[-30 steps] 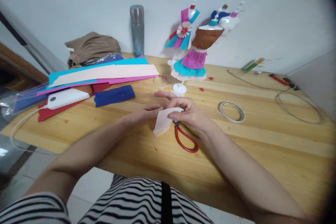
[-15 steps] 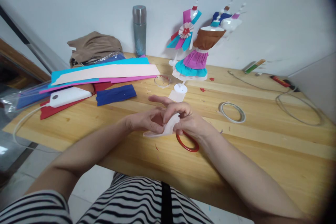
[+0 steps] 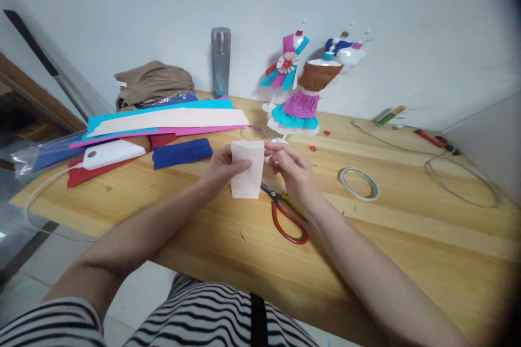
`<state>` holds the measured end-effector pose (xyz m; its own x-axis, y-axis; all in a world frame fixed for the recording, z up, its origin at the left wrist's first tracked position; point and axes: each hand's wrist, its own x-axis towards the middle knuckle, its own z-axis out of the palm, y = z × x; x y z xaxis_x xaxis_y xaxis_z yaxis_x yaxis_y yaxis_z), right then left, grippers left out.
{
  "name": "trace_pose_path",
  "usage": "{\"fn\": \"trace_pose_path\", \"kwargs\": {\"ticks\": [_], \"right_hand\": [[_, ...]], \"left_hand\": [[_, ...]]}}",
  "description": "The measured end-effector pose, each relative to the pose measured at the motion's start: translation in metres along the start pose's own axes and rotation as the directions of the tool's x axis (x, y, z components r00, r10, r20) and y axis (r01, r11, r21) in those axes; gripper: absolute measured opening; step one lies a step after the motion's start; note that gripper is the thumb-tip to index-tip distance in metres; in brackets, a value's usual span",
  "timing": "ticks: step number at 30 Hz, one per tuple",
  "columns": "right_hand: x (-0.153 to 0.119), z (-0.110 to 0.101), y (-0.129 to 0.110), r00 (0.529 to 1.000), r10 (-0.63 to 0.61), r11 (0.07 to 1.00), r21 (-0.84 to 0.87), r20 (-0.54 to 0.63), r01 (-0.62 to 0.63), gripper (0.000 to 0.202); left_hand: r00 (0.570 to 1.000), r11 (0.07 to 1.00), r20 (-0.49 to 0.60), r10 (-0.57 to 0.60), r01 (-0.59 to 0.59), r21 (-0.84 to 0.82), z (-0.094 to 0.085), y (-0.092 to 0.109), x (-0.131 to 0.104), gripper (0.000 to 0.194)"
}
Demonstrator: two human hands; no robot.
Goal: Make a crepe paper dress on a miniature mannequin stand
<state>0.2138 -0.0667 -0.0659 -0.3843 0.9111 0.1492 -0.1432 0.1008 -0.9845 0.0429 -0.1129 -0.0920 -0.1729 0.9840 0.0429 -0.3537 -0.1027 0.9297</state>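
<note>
A pale pink paper piece (image 3: 247, 176) hangs upright and flat in my left hand (image 3: 226, 167), pinched with the thumb across its front. My right hand (image 3: 295, 171) is just right of the paper's upper edge, its fingers bent and close together; whether they grip anything is too small to tell. Below and between the hands lie scissors (image 3: 290, 222) with one red and one yellow handle, partly behind my right hand. A dark blue crepe strip (image 3: 183, 153) lies left of my left hand.
Dressed miniature mannequins (image 3: 301, 103) stand behind my hands. A tape roll (image 3: 358, 184) and cable (image 3: 427, 165) lie right. Stacked coloured paper (image 3: 163, 122), a white device (image 3: 114, 153), a steel bottle (image 3: 220, 65) and brown cloth (image 3: 154, 82) are left and back.
The pink paper, curled between both hands before, now hangs flat from my left hand. My right hand has moved slightly up and right, and more of the scissors shows.
</note>
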Motion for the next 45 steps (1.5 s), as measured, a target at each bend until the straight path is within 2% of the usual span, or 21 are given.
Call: {"fn": "trace_pose_path", "kwargs": {"ticks": [2,5,7,11,14,16,19,22,24,26,28,30,35,39,45], "right_hand": [[-0.002,0.003,-0.003,1.000,0.002,0.999,-0.033,0.014,-0.002,0.026],[-0.003,0.006,-0.008,0.999,0.020,0.999,-0.026,-0.027,-0.021,0.019],[-0.003,0.006,-0.010,0.998,0.024,0.999,-0.023,-0.051,-0.025,0.020],[-0.003,0.005,-0.015,1.000,0.022,1.000,-0.014,-0.022,-0.022,0.018],[0.000,0.002,-0.017,0.999,0.022,1.000,-0.013,-0.031,-0.022,0.018],[0.005,0.001,-0.018,0.997,0.024,1.000,0.003,-0.071,-0.024,0.019],[0.012,-0.001,-0.020,0.994,0.017,0.999,0.036,-0.109,-0.013,0.021],[0.016,-0.002,-0.025,0.994,-0.021,0.996,0.084,-0.107,0.030,0.020],[0.015,-0.002,-0.028,0.996,-0.026,0.994,0.101,-0.087,0.035,0.020],[0.012,-0.003,-0.028,0.997,-0.023,0.994,0.106,-0.067,0.030,0.021],[0.007,-0.002,-0.023,0.997,-0.029,0.991,0.127,-0.069,0.038,0.019],[-0.001,-0.002,-0.013,0.996,-0.025,0.987,0.155,-0.081,0.037,0.017],[-0.020,0.000,0.022,0.993,0.052,0.979,0.201,-0.104,-0.031,0.018],[-0.028,0.002,0.038,0.991,0.096,0.968,0.242,-0.089,-0.072,0.023],[-0.037,0.006,0.040,0.998,0.033,0.976,0.218,-0.050,-0.021,0.023]], "left_hand": [[0.999,0.999,0.036,-0.011,0.010,0.048,0.002,-0.002,-0.001,0.045],[0.994,0.996,0.108,-0.035,0.026,0.082,0.005,0.001,-0.004,0.044],[0.989,0.997,0.151,-0.010,-0.002,0.075,0.006,0.007,-0.005,0.041],[0.983,0.997,0.180,0.037,-0.049,0.063,0.008,0.026,-0.002,0.035],[0.978,0.991,0.208,0.022,-0.049,0.125,0.011,0.037,0.006,0.036],[0.972,0.977,0.229,0.061,-0.104,0.183,0.014,0.042,0.014,0.032],[0.953,0.902,0.227,0.202,-0.271,0.336,0.020,0.051,0.026,0.022],[0.910,0.754,0.258,0.325,-0.413,0.510,0.026,0.062,0.033,0.016],[0.877,0.667,0.298,0.377,-0.480,0.570,0.029,0.066,0.033,0.015],[0.860,0.636,0.311,0.404,-0.509,0.581,0.029,0.064,0.030,0.014],[0.875,0.670,0.276,0.398,-0.483,0.564,0.026,0.055,0.024,0.014],[0.913,0.738,0.199,0.356,-0.406,0.539,0.023,0.043,0.016,0.016],[0.987,0.870,0.059,0.146,-0.157,0.467,0.018,0.016,-0.010,0.017],[1.000,0.940,0.007,-0.005,0.002,0.340,0.017,0.012,-0.025,0.021],[0.998,0.963,0.003,-0.064,0.061,0.261,0.013,0.015,-0.037,0.029]]}}
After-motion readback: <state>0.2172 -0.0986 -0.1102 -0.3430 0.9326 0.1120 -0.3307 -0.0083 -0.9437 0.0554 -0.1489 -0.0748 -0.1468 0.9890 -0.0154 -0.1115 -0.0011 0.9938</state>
